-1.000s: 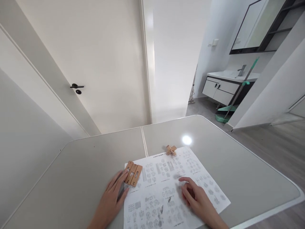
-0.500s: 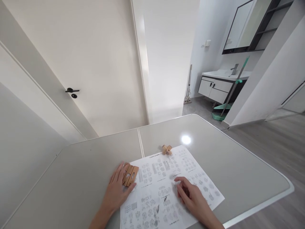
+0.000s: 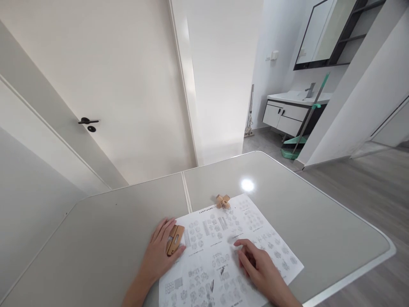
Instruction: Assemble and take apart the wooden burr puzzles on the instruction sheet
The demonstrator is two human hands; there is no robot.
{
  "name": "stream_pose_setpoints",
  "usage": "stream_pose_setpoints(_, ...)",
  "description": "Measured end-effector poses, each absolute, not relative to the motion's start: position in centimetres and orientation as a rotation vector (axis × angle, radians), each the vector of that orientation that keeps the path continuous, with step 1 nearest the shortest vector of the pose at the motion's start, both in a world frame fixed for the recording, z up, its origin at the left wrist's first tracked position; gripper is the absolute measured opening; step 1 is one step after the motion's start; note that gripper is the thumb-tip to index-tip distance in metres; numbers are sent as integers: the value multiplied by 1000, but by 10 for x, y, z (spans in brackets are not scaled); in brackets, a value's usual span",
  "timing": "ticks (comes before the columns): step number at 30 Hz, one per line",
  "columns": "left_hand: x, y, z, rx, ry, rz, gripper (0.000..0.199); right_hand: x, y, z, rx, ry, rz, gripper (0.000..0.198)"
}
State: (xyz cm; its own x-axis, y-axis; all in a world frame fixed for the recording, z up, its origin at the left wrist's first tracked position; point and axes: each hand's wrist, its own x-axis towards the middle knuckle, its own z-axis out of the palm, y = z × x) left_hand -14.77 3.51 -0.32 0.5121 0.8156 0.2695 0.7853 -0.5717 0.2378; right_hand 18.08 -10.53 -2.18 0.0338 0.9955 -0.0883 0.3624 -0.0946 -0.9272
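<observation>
At the top left corner of the printed sheet (image 3: 230,238), we've got some flat wooden pieces (image 3: 175,241) partly hidden by our left hand (image 3: 159,252). They sit under the fingers and just inside the thumb, but honestly we can't tell if that's a real clamp or just a hand resting there. The bit poking out shows a slot and what looks like a "2". Our right hand (image 3: 258,260) is over toward the sheet's right edge, empty, fingers loosely curled, index and thumb slightly apart. Up on the sheet's top edge there's a chunky little wooden cross (image 3: 223,201). All of it is on our grey table (image 3: 297,213). Past its far edge we've got a white door (image 3: 137,94), and off the far right corner a green dustpan (image 3: 289,154).
</observation>
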Motion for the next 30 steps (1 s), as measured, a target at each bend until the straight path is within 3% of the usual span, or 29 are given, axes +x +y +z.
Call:
stream_pose_setpoints(26,-149,34,-12,2660,1479,616,55,179,-98,-11,-1510,-1360,1124,41)
stream_pose_setpoints(30,-151,34,-13,2705,1463,629,57,179,-75,-6,-1557,-1393,955,40)
